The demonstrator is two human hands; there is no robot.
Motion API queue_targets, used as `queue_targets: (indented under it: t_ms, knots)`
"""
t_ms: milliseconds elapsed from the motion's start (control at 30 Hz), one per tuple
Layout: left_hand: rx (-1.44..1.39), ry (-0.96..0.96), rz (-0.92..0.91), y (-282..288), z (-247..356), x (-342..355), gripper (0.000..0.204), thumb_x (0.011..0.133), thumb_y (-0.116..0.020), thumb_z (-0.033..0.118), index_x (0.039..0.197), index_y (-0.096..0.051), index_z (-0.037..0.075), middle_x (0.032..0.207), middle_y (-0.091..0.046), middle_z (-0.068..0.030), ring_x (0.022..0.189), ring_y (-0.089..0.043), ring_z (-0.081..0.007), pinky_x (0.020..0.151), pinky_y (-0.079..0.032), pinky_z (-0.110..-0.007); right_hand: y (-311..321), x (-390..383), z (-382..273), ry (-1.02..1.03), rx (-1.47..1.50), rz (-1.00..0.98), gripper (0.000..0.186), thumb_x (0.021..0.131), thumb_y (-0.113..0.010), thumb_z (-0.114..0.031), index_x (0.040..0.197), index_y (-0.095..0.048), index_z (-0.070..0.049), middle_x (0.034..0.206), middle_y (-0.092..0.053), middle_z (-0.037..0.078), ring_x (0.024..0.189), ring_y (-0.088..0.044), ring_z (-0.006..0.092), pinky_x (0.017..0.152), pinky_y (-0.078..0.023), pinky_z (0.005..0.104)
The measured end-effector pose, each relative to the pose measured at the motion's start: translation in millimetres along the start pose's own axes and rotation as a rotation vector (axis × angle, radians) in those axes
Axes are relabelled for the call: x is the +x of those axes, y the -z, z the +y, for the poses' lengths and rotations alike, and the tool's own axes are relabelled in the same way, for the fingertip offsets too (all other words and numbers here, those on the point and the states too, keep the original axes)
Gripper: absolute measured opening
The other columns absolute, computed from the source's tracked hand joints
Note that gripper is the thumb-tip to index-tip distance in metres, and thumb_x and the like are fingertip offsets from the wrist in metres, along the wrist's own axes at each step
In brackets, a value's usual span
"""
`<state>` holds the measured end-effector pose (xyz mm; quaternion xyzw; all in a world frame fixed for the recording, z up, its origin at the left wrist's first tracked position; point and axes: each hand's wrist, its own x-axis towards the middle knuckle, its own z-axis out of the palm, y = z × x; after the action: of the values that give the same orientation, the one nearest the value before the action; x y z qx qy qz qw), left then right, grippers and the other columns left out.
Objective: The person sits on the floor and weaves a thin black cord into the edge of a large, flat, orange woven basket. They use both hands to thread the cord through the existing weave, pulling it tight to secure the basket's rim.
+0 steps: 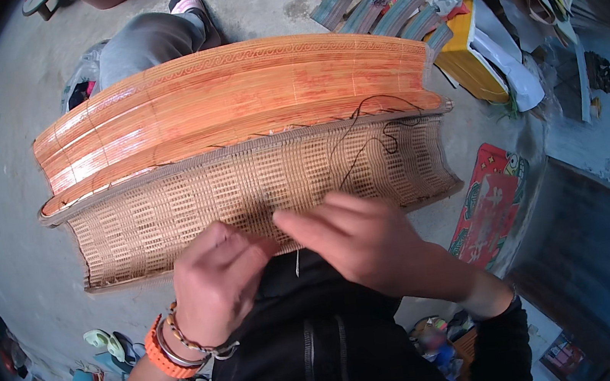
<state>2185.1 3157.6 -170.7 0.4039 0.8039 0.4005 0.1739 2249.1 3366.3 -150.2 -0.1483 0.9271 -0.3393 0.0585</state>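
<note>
A long curved mat lies across the view, with a glossy orange slatted upper section (246,90) and a woven tan lower section (205,196), joined by an edge binding. A loose dark thread (362,156) loops over its right part down toward my hands. My left hand (223,270), with bracelets at the wrist, is closed at the lower edge, its fingertips on something I cannot make out. Just beside it, my right hand (351,246) is blurred, fingers bent and closed around something hidden, index toward the left. A short pale strand (297,261) hangs between them.
A leg in grey trousers (147,45) with a shoe lies beyond the mat. Curved painted slats (380,3), a yellow box (468,53) and piled card are upper right. A red printed board (484,205) is at right, a dark glossy panel (590,245) beside it, sandals (109,343) lower left.
</note>
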Motion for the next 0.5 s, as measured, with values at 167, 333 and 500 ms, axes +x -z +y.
queue_targets:
  t_ms: [167,333,500]
  knots:
    - [-0.319,0.304,-0.139,18,-10,23,0.02,0.07,-0.07,-0.004,0.088,-0.068,0.004,0.077,-0.065,-0.0088,0.072,-0.062,-0.0257,0.064,-0.05,-0.034,10,-13,-3,0.05,-0.088,0.229,0.026,0.071,-0.071,0.0,0.097,-0.067,0.002,0.093,-0.065,0.01,0.075,-0.065,0.0203,0.059,-0.052,0.027]
    - [-0.54,0.502,-0.261,25,-19,41,0.017,0.074,-0.072,-0.003,0.09,-0.066,0.0,0.074,-0.064,-0.0056,0.066,-0.059,-0.0131,0.063,-0.048,-0.027,-28,-3,-4,-0.012,-0.055,0.305,0.026,0.072,-0.07,0.001,0.097,-0.068,0.001,0.088,-0.06,0.008,0.068,-0.06,0.0202,0.058,-0.049,0.03]
    - [-0.52,0.467,-0.264,27,-25,49,0.016,0.075,-0.072,-0.001,0.09,-0.066,0.001,0.073,-0.064,-0.0064,0.063,-0.058,-0.0155,0.062,-0.048,-0.028,-20,1,-10,-0.048,0.033,0.37,0.013,0.078,-0.069,0.001,0.091,-0.066,0.002,0.09,-0.065,0.011,0.073,-0.065,0.0231,0.06,-0.051,0.0306]
